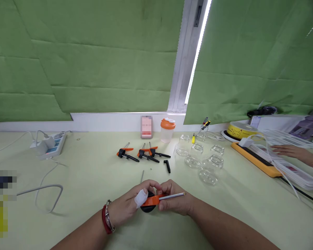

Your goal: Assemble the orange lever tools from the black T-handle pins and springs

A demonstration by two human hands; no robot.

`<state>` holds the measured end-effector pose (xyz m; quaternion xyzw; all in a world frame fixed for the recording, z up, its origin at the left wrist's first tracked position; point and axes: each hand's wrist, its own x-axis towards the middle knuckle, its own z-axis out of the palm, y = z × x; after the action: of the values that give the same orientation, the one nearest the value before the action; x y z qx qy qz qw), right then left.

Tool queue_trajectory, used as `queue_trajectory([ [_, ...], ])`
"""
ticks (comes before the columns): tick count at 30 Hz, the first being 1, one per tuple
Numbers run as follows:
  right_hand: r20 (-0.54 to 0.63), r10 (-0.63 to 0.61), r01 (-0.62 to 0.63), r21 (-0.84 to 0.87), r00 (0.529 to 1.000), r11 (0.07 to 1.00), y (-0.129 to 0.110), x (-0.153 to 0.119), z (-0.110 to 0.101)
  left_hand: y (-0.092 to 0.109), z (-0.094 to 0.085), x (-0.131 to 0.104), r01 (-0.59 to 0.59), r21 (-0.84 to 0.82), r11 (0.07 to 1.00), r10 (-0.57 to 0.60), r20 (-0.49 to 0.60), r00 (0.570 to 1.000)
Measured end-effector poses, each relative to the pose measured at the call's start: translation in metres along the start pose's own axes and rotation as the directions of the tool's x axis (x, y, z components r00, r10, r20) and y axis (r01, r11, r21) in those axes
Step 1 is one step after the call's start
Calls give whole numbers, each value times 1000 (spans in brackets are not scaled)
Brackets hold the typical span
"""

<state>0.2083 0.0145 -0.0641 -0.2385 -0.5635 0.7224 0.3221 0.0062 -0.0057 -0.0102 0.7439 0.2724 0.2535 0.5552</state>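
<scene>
My left hand [130, 200], with white wrapping on its thumb, is closed around an orange-and-black part [151, 200] with a round black body. My right hand [175, 198] pinches the same part from the right. A thin silver rod [173, 196] runs rightward across the right hand's fingers, and a second thin rod [142, 176] sticks up behind the left hand. Ahead lie similar parts with orange levers and black stems: one at left [127, 155], one in the middle [148, 156] and one at right [160, 153]. A loose black elbow-shaped piece [167, 166] lies nearby.
Several clear glass bottles [211, 170] stand at right. Behind are a phone [146, 127], an orange-lidded cup [167, 131] and a yellow-handled tool [193, 139]. A power strip [54, 147] with cables sits left. Another person's hand [289, 152] rests over white cases [289, 170] at far right.
</scene>
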Motion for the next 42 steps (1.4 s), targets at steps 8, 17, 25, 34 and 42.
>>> queue_trajectory([
  [8,11,-42,42,-31,999,999,1,2,0,-2,1,2,-5,-30,1000,3,-77,997],
  [17,-129,-189,84,-568,973,819,3,10,-2,-7,-2,7,-103,-506,857,-93,-348,933],
  [25,109,-130,134,-970,985,202,-7,20,22,-10,-9,15,-240,-695,678,-191,-482,855],
  [34,246,-120,251,-968,962,28,-6,10,24,-17,-11,15,-245,-715,654,-226,-495,839],
  [42,522,-82,501,-845,849,-187,-7,-5,34,-23,-6,17,-111,-725,679,-288,-403,868],
])
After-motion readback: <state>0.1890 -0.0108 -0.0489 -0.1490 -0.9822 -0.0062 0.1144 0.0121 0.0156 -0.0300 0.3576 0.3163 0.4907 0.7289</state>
